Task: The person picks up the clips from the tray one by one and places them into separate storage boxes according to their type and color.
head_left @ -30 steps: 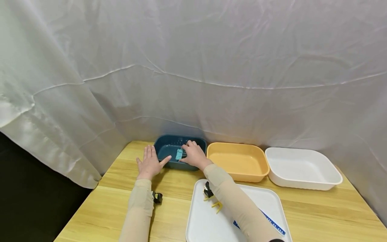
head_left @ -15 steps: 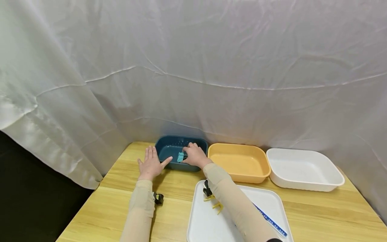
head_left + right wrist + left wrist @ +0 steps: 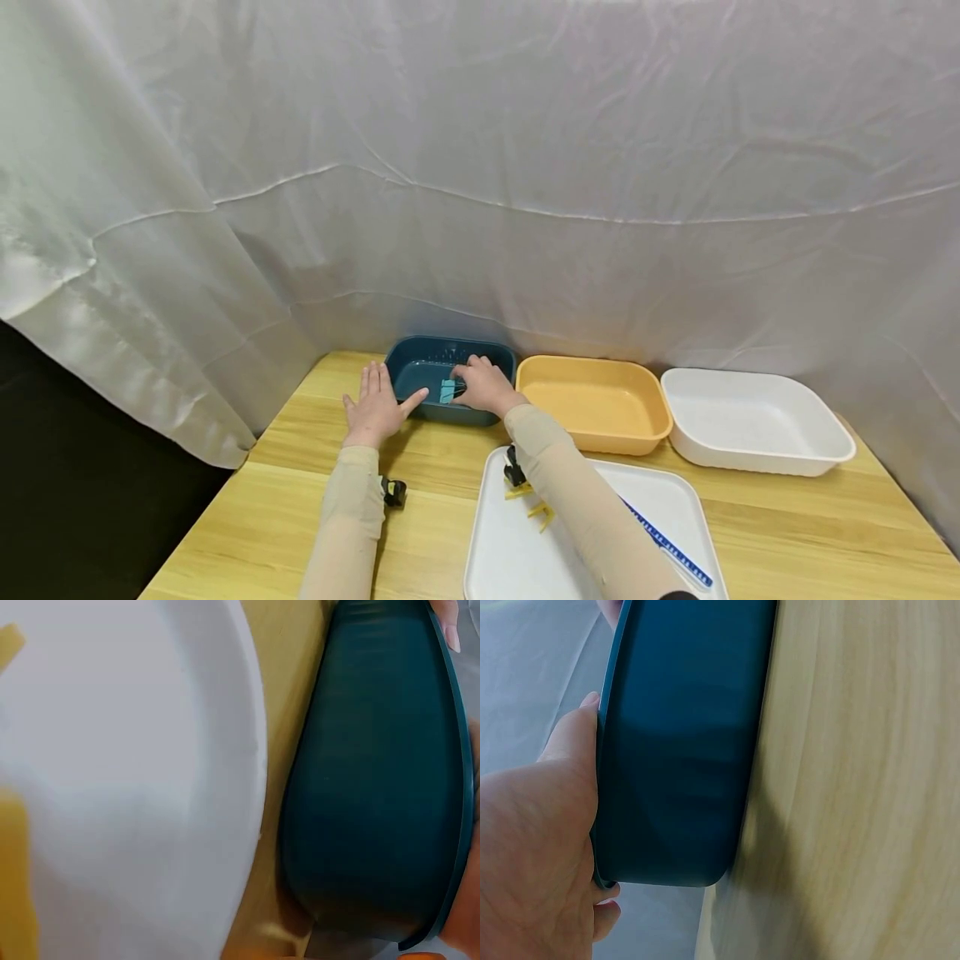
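Observation:
A dark teal basin (image 3: 408, 379) stands at the back left of the table. Over its left end lies my left hand (image 3: 373, 410), fingers straight and spread, thumb along the front rim; the left wrist view has this hand (image 3: 536, 825) right at the rim. My right hand (image 3: 486, 387) reaches into the basin from the right and pinches a light teal binder clip (image 3: 447, 391) low inside, its wire handles mostly hidden by the fingers. In the right wrist view, the basin's outer wall (image 3: 375, 765) hides most of that hand.
To the right stand a yellow basin (image 3: 588, 396) and a white basin (image 3: 750, 408). A white tray (image 3: 495, 550) in front, under my right forearm, bears yellow pieces (image 3: 542, 512) and a blue ruler (image 3: 667, 542). A grey-white curtain (image 3: 480, 250) hangs behind the basins.
The binder clip has turned and shifted slightly within my right fingers, low in the basin. My left hand keeps its place on the rim. The whole head view has shifted a little.

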A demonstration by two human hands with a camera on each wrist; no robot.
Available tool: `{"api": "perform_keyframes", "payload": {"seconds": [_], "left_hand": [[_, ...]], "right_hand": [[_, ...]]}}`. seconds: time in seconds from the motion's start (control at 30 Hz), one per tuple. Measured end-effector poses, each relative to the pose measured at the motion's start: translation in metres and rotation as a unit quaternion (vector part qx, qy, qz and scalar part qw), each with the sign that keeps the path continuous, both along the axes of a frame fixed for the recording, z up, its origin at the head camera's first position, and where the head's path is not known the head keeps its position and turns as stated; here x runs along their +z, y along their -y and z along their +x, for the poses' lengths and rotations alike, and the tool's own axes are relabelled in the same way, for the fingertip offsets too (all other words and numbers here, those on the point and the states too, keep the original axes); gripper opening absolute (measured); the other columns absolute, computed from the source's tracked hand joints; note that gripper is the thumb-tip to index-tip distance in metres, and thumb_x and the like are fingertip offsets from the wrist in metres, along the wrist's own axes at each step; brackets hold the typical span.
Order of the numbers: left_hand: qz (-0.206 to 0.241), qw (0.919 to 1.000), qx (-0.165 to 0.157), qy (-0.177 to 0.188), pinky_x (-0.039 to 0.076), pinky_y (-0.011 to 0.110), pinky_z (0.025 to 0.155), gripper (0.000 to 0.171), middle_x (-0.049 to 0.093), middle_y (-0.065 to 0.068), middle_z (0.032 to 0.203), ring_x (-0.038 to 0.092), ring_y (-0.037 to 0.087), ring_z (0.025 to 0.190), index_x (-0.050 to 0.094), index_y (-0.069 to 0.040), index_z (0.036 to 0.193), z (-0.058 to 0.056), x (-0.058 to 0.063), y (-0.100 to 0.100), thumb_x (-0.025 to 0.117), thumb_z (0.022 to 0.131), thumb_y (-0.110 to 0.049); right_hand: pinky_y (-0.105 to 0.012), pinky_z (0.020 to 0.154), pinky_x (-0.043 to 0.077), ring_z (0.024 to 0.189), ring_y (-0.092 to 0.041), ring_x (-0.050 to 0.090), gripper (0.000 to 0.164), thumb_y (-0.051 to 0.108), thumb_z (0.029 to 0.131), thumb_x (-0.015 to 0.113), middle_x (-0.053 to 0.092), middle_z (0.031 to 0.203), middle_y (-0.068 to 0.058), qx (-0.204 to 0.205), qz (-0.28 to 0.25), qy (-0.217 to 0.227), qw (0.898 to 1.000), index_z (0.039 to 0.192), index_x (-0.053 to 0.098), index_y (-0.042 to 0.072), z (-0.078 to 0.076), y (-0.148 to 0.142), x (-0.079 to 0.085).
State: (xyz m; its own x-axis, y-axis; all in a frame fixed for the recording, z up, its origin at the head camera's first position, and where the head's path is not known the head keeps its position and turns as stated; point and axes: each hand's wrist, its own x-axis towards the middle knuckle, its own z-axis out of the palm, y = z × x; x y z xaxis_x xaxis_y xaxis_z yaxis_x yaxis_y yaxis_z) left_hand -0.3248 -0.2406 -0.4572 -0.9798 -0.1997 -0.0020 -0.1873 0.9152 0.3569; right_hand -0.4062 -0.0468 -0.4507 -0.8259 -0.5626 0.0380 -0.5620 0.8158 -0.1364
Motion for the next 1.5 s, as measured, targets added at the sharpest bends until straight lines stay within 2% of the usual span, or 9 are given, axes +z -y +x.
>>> {"api": "perform_keyframes", "payload": {"seconds": [0.33,0.53,1.03,1.23,1.5], "left_hand": [[-0.001,1.0000,0.002,-0.003,0.008,0.073,0.114,0.110,0.001,0.019,0.165,0.002,0.035,0.153,-0.001,-0.003,0.156,0.0012,0.0008,-0.0001,0.038,0.087,-0.079],[0.007,1.0000,0.003,-0.004,0.006,0.073,0.114,0.106,0.000,0.019,0.165,0.001,0.035,0.153,-0.001,-0.003,0.156,0.0016,0.0008,-0.0004,0.042,0.090,-0.073],[0.009,0.9999,0.003,0.004,0.007,0.072,0.114,0.108,-0.001,0.018,0.165,-0.003,0.034,0.153,-0.004,-0.004,0.156,0.0039,0.0031,-0.0010,0.041,0.088,-0.075],[0.011,0.9999,0.002,0.006,0.007,0.072,0.114,0.107,-0.005,0.017,0.164,-0.002,0.034,0.153,-0.005,-0.004,0.156,0.0041,0.0029,-0.0015,0.041,0.089,-0.074],[0.013,0.9999,0.003,0.003,0.006,0.072,0.114,0.107,-0.005,0.018,0.164,-0.002,0.034,0.153,-0.004,-0.004,0.156,0.0028,0.0021,-0.0014,0.043,0.089,-0.073]], "right_hand": [[-0.037,0.086,0.048,0.105,-0.022,0.050,0.047,0.043,0.087,0.072,0.057,0.122,-0.006,0.024,-0.003,0.013,1.000,0.130,0.063,0.027,0.0012,-0.0007,0.0021],[-0.039,0.089,0.048,0.104,-0.022,0.049,0.046,0.042,0.087,0.071,0.057,0.121,-0.006,0.011,-0.003,0.028,1.000,0.129,0.063,0.026,0.0033,-0.0008,0.0039],[-0.044,0.097,0.046,0.115,-0.025,0.049,0.044,0.042,0.087,0.071,0.055,0.130,-0.006,-0.023,0.016,0.043,0.999,0.128,0.064,0.026,0.0053,0.0012,0.0043],[-0.044,0.099,0.046,0.117,-0.025,0.048,0.044,0.043,0.088,0.070,0.054,0.133,-0.006,-0.033,0.034,0.042,0.998,0.128,0.063,0.027,0.0033,0.0021,0.0020],[-0.044,0.098,0.047,0.116,-0.026,0.049,0.045,0.044,0.087,0.070,0.055,0.132,-0.007,-0.037,0.033,0.030,0.998,0.128,0.064,0.027,0.0031,0.0017,-0.0003]]}}
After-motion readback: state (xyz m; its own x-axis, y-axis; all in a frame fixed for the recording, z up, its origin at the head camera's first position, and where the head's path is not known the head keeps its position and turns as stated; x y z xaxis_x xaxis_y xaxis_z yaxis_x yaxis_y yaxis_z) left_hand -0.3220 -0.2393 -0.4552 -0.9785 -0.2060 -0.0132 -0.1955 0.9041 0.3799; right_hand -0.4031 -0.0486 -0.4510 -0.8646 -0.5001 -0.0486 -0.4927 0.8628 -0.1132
